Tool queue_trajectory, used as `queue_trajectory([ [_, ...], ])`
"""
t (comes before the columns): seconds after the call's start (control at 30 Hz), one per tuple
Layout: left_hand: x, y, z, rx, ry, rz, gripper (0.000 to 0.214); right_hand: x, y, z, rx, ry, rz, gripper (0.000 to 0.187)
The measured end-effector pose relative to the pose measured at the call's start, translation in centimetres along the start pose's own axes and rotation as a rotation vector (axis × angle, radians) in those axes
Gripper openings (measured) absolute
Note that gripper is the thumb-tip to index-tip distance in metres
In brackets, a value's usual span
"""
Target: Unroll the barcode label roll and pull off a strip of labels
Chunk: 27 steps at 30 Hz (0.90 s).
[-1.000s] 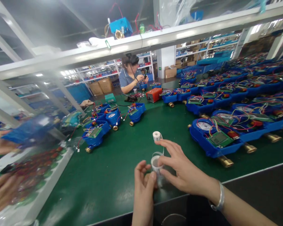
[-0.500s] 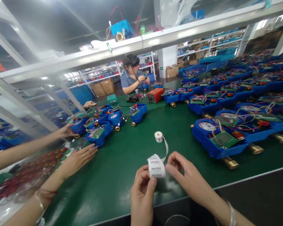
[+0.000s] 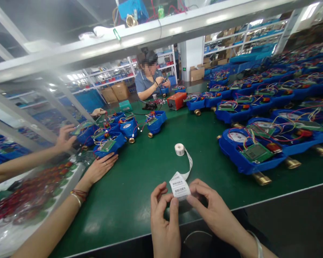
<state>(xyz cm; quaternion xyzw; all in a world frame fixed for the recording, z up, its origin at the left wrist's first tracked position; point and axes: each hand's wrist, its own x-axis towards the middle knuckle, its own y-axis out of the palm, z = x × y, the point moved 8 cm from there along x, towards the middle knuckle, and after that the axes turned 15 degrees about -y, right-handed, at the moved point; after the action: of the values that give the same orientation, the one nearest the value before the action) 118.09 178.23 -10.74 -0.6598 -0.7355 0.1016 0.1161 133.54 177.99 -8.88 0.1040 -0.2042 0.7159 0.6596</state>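
Note:
Between my two hands is the end of a white strip of barcode labels (image 3: 181, 187), its printed face turned up toward me. My left hand (image 3: 165, 218) pinches its lower left corner between thumb and fingers. At the right edge, my right hand (image 3: 211, 208) has thumb and fingers closed on the strip. From there the strip curls back to a small label roll (image 3: 179, 149) standing on the green tabletop (image 3: 134, 186). To the right sits a blue water meter (image 3: 247, 154) with its circuit board and wires exposed and brass pipe ends.
At left, a co-worker's hands (image 3: 101, 168) are by several blue meters (image 3: 109, 145). Bagged red-wired parts (image 3: 29, 200) lie near those arms. Rows of meters fill the right side. Behind are a red box (image 3: 177, 101), a seated person (image 3: 149, 80) and an overhead shelf (image 3: 150, 34).
My right hand has moved in from beside the strip to its right edge. The co-worker's far hand has lifted off a meter; the nearer one has shifted right along another.

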Motion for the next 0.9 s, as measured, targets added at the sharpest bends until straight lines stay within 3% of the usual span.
queue_trajectory([
  [0.3,-0.1,1.2,0.2,-0.126,-0.102,0.079,0.024,-1.0,-0.3,-0.9,-0.002,0.011,0.009,0.023],
  [0.5,-0.9,1.8,-0.1,0.037,0.012,0.106,0.015,-1.2,-1.0,-0.8,0.037,0.017,-0.027,0.023],
  [0.7,-1.0,2.5,0.3,-0.094,-0.078,0.153,0.02,-1.9,-1.2,-1.4,0.014,0.017,0.011,0.019],
  [0.9,-1.6,2.9,0.4,-0.013,-0.014,0.122,0.017,-2.4,-2.0,-1.4,-0.019,0.003,-0.029,0.02],
])
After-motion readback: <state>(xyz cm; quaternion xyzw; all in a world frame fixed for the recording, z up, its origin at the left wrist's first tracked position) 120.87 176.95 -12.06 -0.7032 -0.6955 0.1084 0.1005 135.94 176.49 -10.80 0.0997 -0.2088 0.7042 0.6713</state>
